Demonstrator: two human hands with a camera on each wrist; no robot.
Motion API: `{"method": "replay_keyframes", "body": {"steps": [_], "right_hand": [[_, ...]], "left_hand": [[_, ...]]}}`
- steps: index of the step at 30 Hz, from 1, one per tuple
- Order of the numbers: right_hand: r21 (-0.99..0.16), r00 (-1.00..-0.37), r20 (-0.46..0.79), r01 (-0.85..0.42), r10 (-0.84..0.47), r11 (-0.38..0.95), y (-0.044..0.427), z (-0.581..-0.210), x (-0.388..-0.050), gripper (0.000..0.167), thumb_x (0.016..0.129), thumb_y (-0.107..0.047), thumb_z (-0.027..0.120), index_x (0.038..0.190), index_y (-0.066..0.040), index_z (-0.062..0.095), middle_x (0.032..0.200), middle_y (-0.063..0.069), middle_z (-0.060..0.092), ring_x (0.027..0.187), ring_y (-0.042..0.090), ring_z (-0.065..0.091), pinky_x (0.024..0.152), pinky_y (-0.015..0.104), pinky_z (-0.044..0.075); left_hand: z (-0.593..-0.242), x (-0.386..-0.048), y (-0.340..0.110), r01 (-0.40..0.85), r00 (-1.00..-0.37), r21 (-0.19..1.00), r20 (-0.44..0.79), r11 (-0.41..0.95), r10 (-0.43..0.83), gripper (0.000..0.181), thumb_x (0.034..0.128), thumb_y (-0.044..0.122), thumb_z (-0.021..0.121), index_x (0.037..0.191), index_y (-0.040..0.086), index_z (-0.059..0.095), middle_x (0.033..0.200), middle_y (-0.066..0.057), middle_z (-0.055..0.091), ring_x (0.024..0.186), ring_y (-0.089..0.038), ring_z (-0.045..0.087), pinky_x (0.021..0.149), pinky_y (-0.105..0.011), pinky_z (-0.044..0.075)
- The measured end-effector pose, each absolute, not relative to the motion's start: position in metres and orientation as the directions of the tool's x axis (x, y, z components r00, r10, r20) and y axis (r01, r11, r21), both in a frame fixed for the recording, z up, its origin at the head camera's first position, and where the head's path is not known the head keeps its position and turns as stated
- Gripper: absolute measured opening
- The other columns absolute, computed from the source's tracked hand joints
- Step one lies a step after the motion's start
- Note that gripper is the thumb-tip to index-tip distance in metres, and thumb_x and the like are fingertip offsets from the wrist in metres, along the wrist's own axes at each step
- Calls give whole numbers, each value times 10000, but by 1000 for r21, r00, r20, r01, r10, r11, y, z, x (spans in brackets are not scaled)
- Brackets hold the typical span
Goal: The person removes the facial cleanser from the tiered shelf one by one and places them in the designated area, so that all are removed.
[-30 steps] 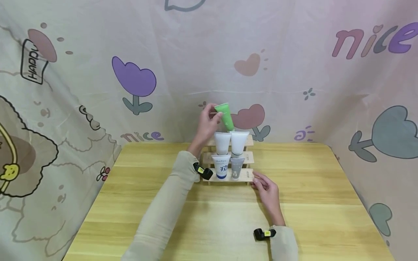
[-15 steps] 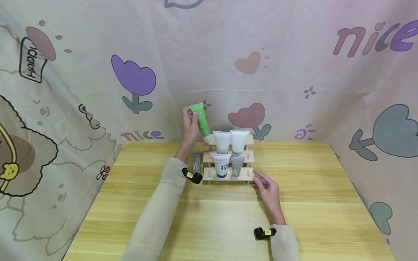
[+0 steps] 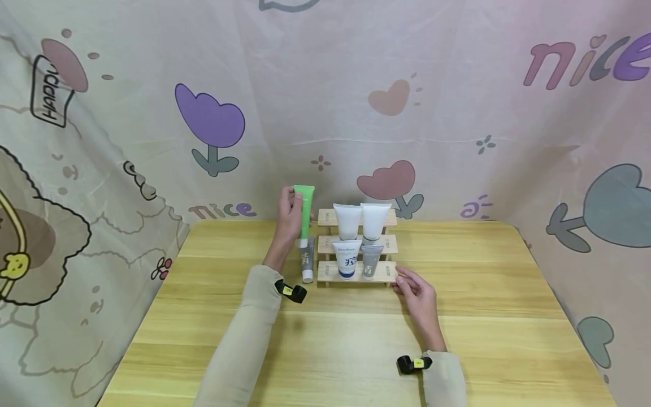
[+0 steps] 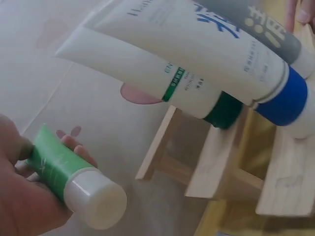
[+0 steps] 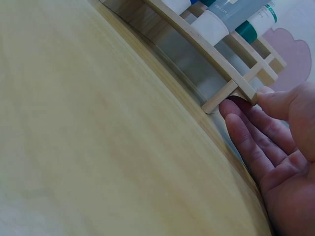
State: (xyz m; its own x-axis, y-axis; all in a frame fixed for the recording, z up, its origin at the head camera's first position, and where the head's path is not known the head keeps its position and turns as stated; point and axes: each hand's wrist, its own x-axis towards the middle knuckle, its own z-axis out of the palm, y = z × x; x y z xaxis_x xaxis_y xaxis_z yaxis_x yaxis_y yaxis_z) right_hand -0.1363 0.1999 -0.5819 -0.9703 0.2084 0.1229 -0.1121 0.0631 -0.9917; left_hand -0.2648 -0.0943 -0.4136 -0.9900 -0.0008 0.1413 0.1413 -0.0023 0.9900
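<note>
My left hand [image 3: 290, 216] pinches a green squeeze tube [image 3: 306, 210] near its crimped end, left of a three-step wooden rack [image 3: 325, 272]. The tube's white cap [image 4: 98, 196] points down, above the table. Below it, a dark grey tube [image 3: 307, 261] lies beside the rack. My right hand [image 3: 421, 302] grips the right end of the lowest step, thumb above and fingers beneath. That step bears a white tube with a blue cap [image 3: 347, 259] and a smaller grey tube [image 3: 370, 261]. Behind them stand two white tubes, one left [image 3: 348, 221] and one right [image 3: 374, 220].
The rack stands toward the back of a light wooden table [image 3: 351, 345]. A printed cloth [image 3: 285, 113] hangs right behind the table's back edge and along both sides. Each wrist wears a small black camera.
My left hand has carried the green tube left from behind the rack's top step, then lowered it beside the rack. The tube has turned upright. My right hand stays at the rack.
</note>
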Motion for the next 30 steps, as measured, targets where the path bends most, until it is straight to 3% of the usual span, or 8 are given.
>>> {"method": "replay_keyframes", "body": {"steps": [4,7,13,18,23,30], "right_hand": [[-990,-969,136,-128,206,54,200,-582,-137,290,1007,-40,637,1286,30,671,1164,259,709,941,316,743,823,314,597],[-990,-969,139,-131,205,56,200,-582,-137,293,1006,-35,636,1289,32,669,1167,257,710,942,321,743,822,318,598],[-992,-971,120,-111,206,52,199,-575,-135,301,997,4,634,1293,58,656,1166,275,702,930,337,744,817,325,599],[-994,-972,103,-96,210,43,200,-580,-138,298,999,29,617,1292,73,649,1168,286,697,943,370,735,825,348,596],[-994,-970,107,-97,219,54,199,-582,-138,292,1008,-5,621,1291,57,657,1156,288,700,921,274,748,816,313,600],[-991,-967,131,-119,219,67,198,-581,-136,279,1014,-23,621,1277,61,665,1138,292,703,893,229,748,795,299,604]], "left_hand": [[-420,-260,-99,119,-993,993,119,-1,12,305,1064,99,291,1360,68,360,963,-153,511,701,-234,563,547,-262,522],[-424,-258,-105,85,-995,995,88,-50,53,423,994,20,313,1416,42,329,1076,-178,501,788,-232,567,619,-281,549],[-434,-257,-119,24,-986,982,54,-185,159,516,1083,30,366,1586,17,253,1417,-248,446,1029,-244,587,865,-319,561],[-445,-255,-128,20,-998,979,32,-202,59,484,1094,74,445,1569,49,354,1422,-227,505,1020,-264,651,871,-344,585],[-454,-249,-134,-46,-999,981,-48,-189,-4,513,1082,40,446,1581,81,334,1448,-226,487,1195,-443,573,914,-389,560],[-462,-239,-142,-109,-994,985,-108,-131,12,728,959,-102,476,1619,134,279,1458,-269,446,1258,-476,524,921,-432,539]]}}
